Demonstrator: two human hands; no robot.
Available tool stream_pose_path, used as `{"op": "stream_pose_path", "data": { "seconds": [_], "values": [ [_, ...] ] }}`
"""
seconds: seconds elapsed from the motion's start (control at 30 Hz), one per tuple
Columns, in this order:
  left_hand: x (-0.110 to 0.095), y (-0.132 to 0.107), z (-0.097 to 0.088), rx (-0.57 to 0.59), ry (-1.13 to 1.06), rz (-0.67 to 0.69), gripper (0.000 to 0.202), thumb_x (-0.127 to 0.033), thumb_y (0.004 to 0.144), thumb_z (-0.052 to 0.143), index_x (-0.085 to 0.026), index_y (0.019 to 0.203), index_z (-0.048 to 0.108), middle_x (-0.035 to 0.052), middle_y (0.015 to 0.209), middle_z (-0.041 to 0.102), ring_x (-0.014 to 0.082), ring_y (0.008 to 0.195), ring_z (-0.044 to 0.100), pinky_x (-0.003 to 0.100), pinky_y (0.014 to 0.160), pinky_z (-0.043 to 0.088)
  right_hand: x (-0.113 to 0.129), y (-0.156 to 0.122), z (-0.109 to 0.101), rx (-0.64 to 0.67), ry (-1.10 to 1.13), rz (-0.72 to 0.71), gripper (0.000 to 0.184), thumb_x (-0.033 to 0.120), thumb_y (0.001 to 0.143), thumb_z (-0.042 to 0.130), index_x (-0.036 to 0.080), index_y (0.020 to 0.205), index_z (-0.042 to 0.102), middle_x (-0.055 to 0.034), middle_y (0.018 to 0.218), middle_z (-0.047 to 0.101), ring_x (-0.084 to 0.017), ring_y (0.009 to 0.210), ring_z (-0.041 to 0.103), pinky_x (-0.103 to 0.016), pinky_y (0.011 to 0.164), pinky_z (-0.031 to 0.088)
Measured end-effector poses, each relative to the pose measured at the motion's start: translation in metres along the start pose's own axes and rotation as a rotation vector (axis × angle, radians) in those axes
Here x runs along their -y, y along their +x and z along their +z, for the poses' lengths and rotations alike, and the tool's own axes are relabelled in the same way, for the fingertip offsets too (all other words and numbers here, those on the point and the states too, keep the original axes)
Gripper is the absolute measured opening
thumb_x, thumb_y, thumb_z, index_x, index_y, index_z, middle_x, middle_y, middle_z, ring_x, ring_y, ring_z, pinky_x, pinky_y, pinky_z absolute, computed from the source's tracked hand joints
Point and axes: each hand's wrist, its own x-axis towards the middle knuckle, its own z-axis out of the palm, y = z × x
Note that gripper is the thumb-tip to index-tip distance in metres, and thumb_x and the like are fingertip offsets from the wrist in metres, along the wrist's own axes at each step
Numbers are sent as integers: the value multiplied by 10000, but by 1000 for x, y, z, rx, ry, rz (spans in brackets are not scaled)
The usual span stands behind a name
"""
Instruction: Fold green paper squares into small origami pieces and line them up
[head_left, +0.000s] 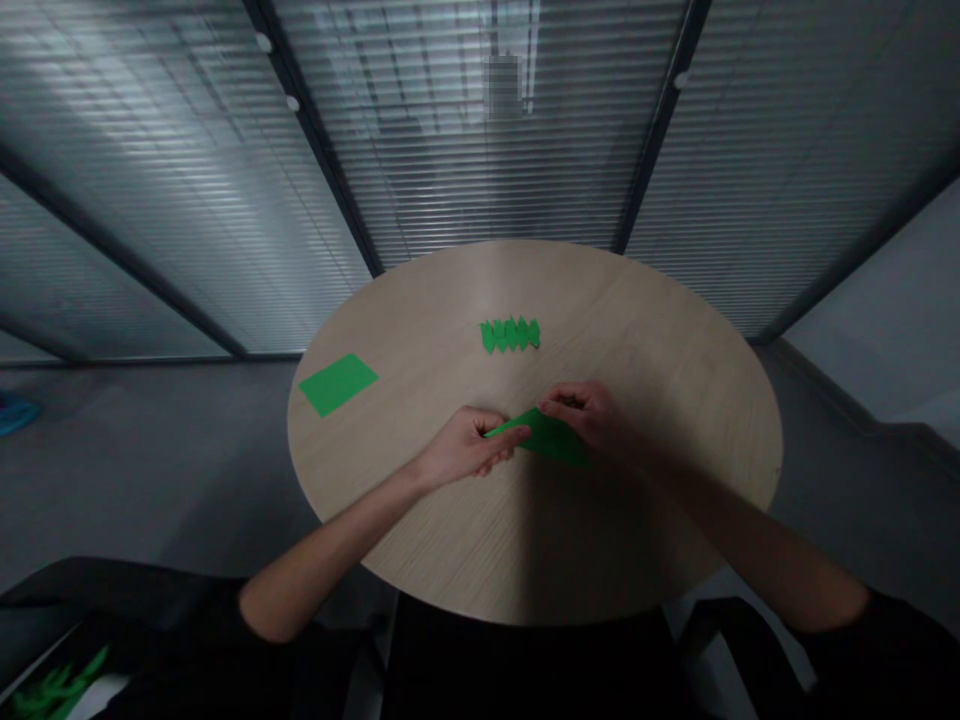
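Observation:
A folded piece of green paper (pixel 547 438) lies between my two hands on the round wooden table (pixel 660 360). My left hand (pixel 466 449) pinches its left tip with closed fingers. My right hand (pixel 589 414) presses and grips its upper right edge, fingers curled. Behind them, near the table's middle, stands a row of several small folded green paper pieces (pixel 510 334) side by side.
A flat green paper sheet (pixel 338 383) lies near the table's left edge. Window blinds with dark frames fill the background. Grey floor surrounds the table. More green paper shapes (pixel 52 688) show at the bottom left corner.

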Motion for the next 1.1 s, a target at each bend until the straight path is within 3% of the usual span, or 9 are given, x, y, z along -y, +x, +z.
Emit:
{"op": "stream_pose_path", "data": {
  "seconds": [0.17, 0.3, 0.57, 0.7, 0.8, 0.93, 1.1],
  "values": [
    [0, 1, -1, -43, -8, 92, 403, -555, 934, 646, -164, 835, 652, -28, 547, 582, 73, 425, 468, 180, 404, 373, 0, 0, -2, 8, -30, -1, 337, 469, 849, 634, 181, 676, 652, 7, 642, 552, -132, 613, 483, -270, 564, 349],
    [2, 1, -2, -33, 1, 105, 453, -548, 942, 625, -185, 681, 549, -27, 523, 546, 68, 428, 445, 184, 413, 341, -1, 1, -4, 10, -39, -4, 331, 467, 850, 642, 175, 696, 674, 1, 659, 572, -136, 626, 499, -273, 578, 355],
    [3, 0, -3, -68, 102, 191, 512, -520, 936, 626, -188, 568, 500, -67, 468, 403, 62, 426, 319, 210, 424, 229, -1, 0, -5, 26, -56, -17, 314, 445, 857, 632, 183, 686, 661, 4, 645, 574, -135, 612, 495, -273, 576, 360],
    [4, 0, -5, -53, 130, 165, 564, -539, 923, 639, -192, 515, 459, -72, 458, 357, 60, 419, 288, 226, 426, 208, -2, 1, -6, 17, -55, -16, 328, 455, 858, 632, 184, 674, 652, 15, 627, 548, -126, 590, 467, -273, 567, 341],
    [0, 0, -6, -102, 145, 173, 599, -581, 962, 573, -202, 526, 413, -70, 474, 343, 66, 433, 287, 234, 432, 197, -2, 1, -6, 7, -53, -16, 338, 470, 851, 639, 183, 673, 651, 15, 629, 541, -126, 592, 461, -276, 567, 335],
    [-4, 1, -4, -110, 149, 243, 505, -544, 1026, 471, -192, 666, 509, -46, 537, 465, 89, 487, 403, 226, 474, 299, 0, 1, -6, 11, -52, -20, 341, 474, 859, 628, 184, 681, 655, 10, 636, 546, -130, 600, 466, -278, 572, 341],
    [1, 2, -3, -113, 164, 285, 479, -467, 988, 579, -196, 611, 459, -56, 533, 425, 84, 496, 369, 234, 482, 270, 2, 0, -7, 21, -67, 1, 327, 464, 856, 626, 181, 701, 676, -8, 666, 589, -147, 638, 513, -279, 592, 369]
  ]
}}
